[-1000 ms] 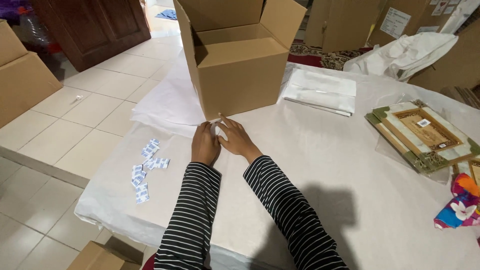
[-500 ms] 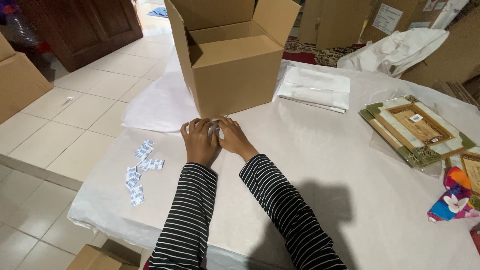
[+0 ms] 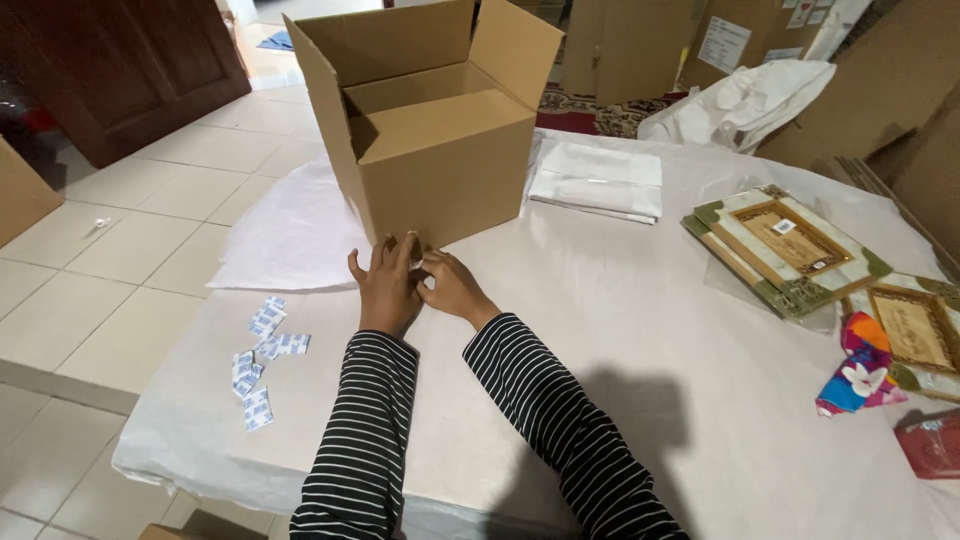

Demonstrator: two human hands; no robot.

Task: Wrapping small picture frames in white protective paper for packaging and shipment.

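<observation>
Brown open carton [image 3: 440,150] stands behind flat left hand [image 3: 388,290] and curled, empty-looking right hand [image 3: 452,287].

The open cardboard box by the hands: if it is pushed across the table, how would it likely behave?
The cardboard box probably slides easily: it looks empty, so light for its size, on the smooth white table cover. Its tall shape and raised flaps suggest a high push might tip it. Walls look stiff.
</observation>
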